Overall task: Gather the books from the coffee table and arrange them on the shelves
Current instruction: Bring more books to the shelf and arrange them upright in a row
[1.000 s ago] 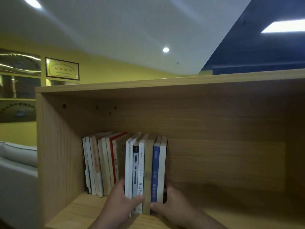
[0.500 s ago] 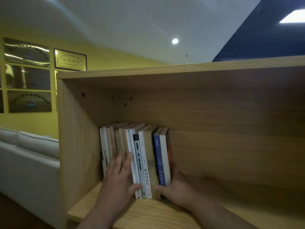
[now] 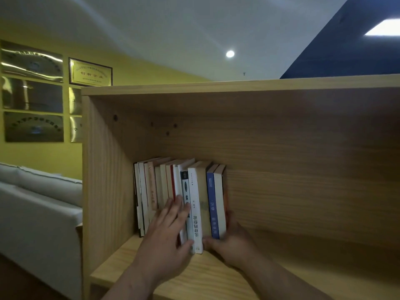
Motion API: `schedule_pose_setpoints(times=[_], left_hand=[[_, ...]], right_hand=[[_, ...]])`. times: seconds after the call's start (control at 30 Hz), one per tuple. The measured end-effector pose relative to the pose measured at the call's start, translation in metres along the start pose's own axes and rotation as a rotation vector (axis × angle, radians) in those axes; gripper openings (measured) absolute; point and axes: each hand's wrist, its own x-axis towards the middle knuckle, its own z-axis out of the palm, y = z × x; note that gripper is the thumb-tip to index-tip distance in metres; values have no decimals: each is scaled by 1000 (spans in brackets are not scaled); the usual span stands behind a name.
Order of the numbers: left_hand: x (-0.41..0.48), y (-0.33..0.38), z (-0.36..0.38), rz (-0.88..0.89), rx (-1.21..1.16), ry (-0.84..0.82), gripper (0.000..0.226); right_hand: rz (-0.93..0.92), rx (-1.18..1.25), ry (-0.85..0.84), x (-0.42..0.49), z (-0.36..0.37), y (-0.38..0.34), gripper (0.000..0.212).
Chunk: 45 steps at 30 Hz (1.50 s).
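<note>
**So, books (image 3: 194, 198) are finally bunched tight on the shelf (image 3: 281, 278)**

They stand upright in one row near the shelf's left wall. A second ago the left bunch leaned off with a gap in the middle, and that gap is closed now. The left hand (image 3: 171, 230) lies flat with straight fingers pressing the spines, and it has slid a bit right onto the white and black ones. The right hand (image 3: 233, 241) still clamps the row's right end, thumb across the front down low, fingers along the last cover. A grey sofa (image 3: 39, 202) and gold plaques (image 3: 89, 72) sit off left.
</note>
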Motion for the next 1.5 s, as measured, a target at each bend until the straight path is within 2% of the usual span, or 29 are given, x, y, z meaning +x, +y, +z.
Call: schedule_pose_setpoints(times=[0.13,0.23,0.3,0.43,0.57,0.73,0.83,0.93,1.03,1.1,1.27,1.4,1.5], left_hand=[[4,-3,4,-13,65,-84,87],[6,2,5,-41,91,-128,82],[7,5,3,-48,80,-127,82],[4,9,-2,48,77,-69,73],[7,11,-2,119,99,-105,66],[9,16,2,93,200,-142,90],[8,17,-7,98,204,-131,88],[10,27,-12,141,197,-136,78],[20,35,0,90,145,-83,78],[22,36,6,65,131,-75,82],[26,33,11,28,131,-158,92],[24,33,12,44,133,-170,94],[22,30,13,47,113,-138,91]], right_hand=[[6,43,-8,-2,-4,1,94],[21,160,-18,-2,-4,4,59],[23,182,4,-1,-3,6,46],[32,183,24,-1,0,6,46],[42,155,58,0,-1,7,49],[80,198,45,0,-2,2,71],[89,217,45,1,-3,1,81],[91,252,9,2,-6,2,77],[96,297,-44,2,-9,2,73],[102,284,-48,2,-9,0,79],[116,246,-30,0,-11,-6,73],[86,240,-28,-4,-12,-10,89],[90,234,-12,-6,-13,-7,82]])
